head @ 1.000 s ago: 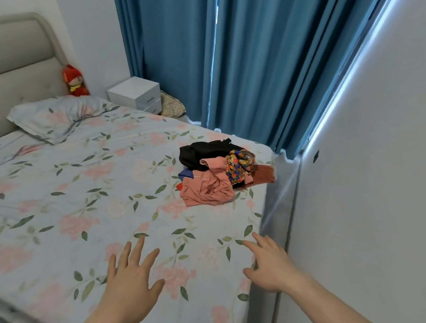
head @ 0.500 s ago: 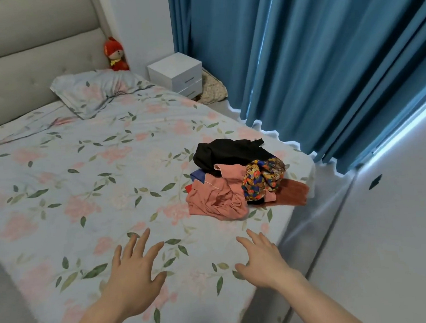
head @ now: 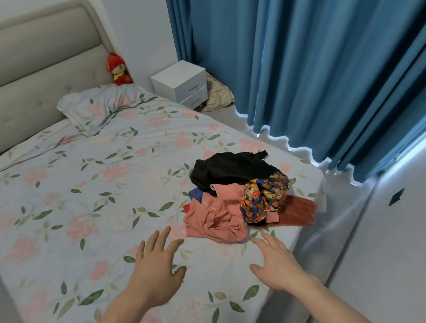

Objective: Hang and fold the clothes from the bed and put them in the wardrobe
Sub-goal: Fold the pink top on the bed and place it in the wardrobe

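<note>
- A heap of clothes (head: pixel 243 197) lies near the right edge of the bed (head: pixel 86 198), toward its foot; no brand, label or writing can be read on any garment.
- A black garment (head: pixel 228 169) sits crumpled at the back of the heap; a salmon-pink garment (head: pixel 212 222) spreads in loose folds at the front; a bunched piece printed in orange, yellow and blue (head: pixel 264 198) rests on the right side; a rust-red cloth (head: pixel 298 211) lies flat beneath it, reaching the mattress edge; a strip of dark blue fabric (head: pixel 195 194) shows at the left, under the pink.
- The left hand (head: pixel 154 269) hovers over the sheet just short of the pink garment, fingers spread and straight, grasping nothing; the right hand (head: pixel 280 261) is likewise released, fingers extended toward the heap, holding nothing; neither hand touches the clothes.
- The bed carries a pale blue sheet printed with pink flowers and green leaves; a pillow (head: pixel 101 108) in the same print lies at the head, against a grey padded headboard (head: pixel 19 83).
- A small red soft toy (head: pixel 118 69) sits in the corner behind the pillow; a white two-drawer bedside cabinet (head: pixel 179 84) stands beside the bed, with a patterned cushion (head: pixel 219 95) tucked against it.
- Blue curtains (head: pixel 314 62) hang along the right side; a white wall (head: pixel 407 247) runs close to the bed's edge.
</note>
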`<state>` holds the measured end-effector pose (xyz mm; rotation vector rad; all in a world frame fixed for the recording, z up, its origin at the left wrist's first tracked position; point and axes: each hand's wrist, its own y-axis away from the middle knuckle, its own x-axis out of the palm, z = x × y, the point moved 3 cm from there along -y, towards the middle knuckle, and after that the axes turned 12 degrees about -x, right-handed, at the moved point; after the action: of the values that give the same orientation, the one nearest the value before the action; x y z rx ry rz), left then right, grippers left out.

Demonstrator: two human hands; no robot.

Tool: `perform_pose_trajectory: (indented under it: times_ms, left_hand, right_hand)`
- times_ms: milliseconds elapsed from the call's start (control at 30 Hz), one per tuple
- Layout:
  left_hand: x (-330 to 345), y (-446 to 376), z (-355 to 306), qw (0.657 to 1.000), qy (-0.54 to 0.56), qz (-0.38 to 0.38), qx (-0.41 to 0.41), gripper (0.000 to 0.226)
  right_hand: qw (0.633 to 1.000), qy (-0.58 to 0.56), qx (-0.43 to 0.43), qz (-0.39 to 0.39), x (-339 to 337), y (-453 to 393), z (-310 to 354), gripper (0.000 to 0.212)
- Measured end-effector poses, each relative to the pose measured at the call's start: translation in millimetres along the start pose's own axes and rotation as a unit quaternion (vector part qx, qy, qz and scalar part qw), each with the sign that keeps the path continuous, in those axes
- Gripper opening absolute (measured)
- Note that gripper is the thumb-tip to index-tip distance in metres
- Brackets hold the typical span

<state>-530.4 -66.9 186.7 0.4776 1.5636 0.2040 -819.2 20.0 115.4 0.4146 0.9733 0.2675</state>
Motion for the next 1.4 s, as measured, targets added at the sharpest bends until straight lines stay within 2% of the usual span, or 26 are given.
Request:
perform_pose_trajectory:
  times_ms: [333,500,667,900,1000,1133,1300,1333,1400]
  left_hand:
    - [3.4,-13.8,33.0,0.998,0.051,0.003,-0.019,0.063]
    - [27.3,-22.1,33.0,0.995,0.081,0.025,-0.052,0.061]
    - [31.8,-69.3,25.3,0.989,0.092,0.028,-0.115,0.060]
    - [34.3,-145.2,-45.4,0.967,0.125,0.062,-0.212,0.061]
    - [32.5,-174.4,-69.6,0.963,0.132,0.061,-0.226,0.060]
    - [41.6,-204.1,-86.6,0.959,0.130,0.068,-0.243,0.060]
    - [58.6,-223.2,-92.7,0.956,0.124,0.074,-0.256,0.060]
    - [61.5,-225.8,-92.3,0.956,0.124,0.072,-0.256,0.059]
    - [62.7,-229.3,-90.9,0.956,0.117,0.074,-0.260,0.058]
  right_hand:
    - [1.000,0.013,-0.016,0.000,1.8,-25.6,23.8,0.080]
    - [0.999,0.035,-0.027,0.006,-15.0,-45.6,6.7,0.076]
    - [0.996,0.070,-0.055,0.022,-47.1,-129.5,-26.0,0.072]
    - [0.981,0.125,-0.094,0.112,-69.8,-275.9,-86.8,0.070]
    - [0.978,0.134,-0.107,0.115,-70.4,-327.3,-100.7,0.062]
    - [0.978,0.135,-0.117,0.107,-61.7,-381.4,-113.3,0.079]
    - [0.976,0.137,-0.114,0.127,-34.0,-429.1,-124.9,0.092]
    - [0.977,0.136,-0.106,0.123,-29.2,-436.6,-127.1,0.083]
    - [0.981,0.127,-0.111,0.101,-24.7,-445.6,-127.2,0.047]
